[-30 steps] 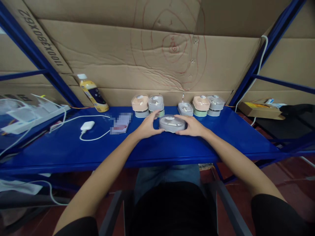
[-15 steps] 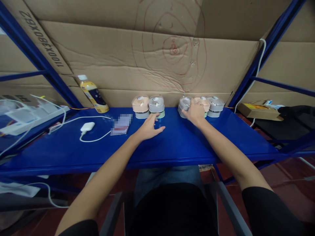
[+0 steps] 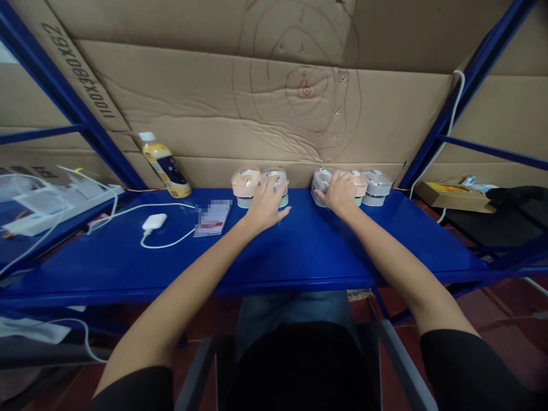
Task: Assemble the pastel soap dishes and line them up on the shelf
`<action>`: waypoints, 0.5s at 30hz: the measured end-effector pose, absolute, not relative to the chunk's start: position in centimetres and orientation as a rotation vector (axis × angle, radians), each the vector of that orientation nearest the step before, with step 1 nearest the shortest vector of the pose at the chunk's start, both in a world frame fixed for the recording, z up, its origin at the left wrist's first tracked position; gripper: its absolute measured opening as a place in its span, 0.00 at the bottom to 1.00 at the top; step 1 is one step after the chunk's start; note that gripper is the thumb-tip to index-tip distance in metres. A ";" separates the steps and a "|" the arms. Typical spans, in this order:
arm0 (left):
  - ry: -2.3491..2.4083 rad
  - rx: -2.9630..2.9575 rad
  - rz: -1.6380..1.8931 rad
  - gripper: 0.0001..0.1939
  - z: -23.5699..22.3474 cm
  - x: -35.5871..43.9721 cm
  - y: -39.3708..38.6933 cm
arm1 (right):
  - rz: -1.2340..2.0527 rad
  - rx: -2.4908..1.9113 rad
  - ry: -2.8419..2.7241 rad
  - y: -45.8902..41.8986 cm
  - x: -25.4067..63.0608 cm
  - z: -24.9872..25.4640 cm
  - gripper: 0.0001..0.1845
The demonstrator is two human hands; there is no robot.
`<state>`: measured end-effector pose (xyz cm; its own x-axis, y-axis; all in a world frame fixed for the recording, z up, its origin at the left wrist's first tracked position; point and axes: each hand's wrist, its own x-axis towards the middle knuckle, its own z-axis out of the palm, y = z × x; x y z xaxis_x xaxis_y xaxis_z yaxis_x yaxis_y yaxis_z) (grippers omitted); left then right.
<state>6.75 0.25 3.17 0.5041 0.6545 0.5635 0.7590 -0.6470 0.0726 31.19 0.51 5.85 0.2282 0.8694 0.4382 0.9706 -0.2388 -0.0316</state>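
Small square lidded boxes with clear covers stand in stacks of two along the back of the blue table. My left hand reaches over the front of a grey lidded box, its fingers spread on the top and its thumb out to the right. A peach lidded box stands just left of that hand. In the right group, my right hand lies over a second peach lidded box, fingers bent and thumb apart. Its thumb lies before another grey lidded box; its fingertips are partly hidden. A further grey lidded box ends the row.
A phone and a white charger with a cable lie on the left of the blue table. A yellow bottle leans at the back left. A cardboard wall closes the back; blue posts frame both sides.
My left hand has moved up and forward from the table in front of the left group onto the top of its grey box. My right hand has stayed almost still.
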 end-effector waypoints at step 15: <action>-1.385 -2.389 -0.577 0.33 3.3 10.4 2.7 | -0.345 -1.696 -1.643 -2.1 32.1 4.5 0.22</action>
<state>10.42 2.69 3.28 0.4487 0.7459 0.4923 0.8747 -0.4795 -0.0706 32.10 -2.15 4.52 0.1446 0.7467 0.6493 0.9447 0.0910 -0.3151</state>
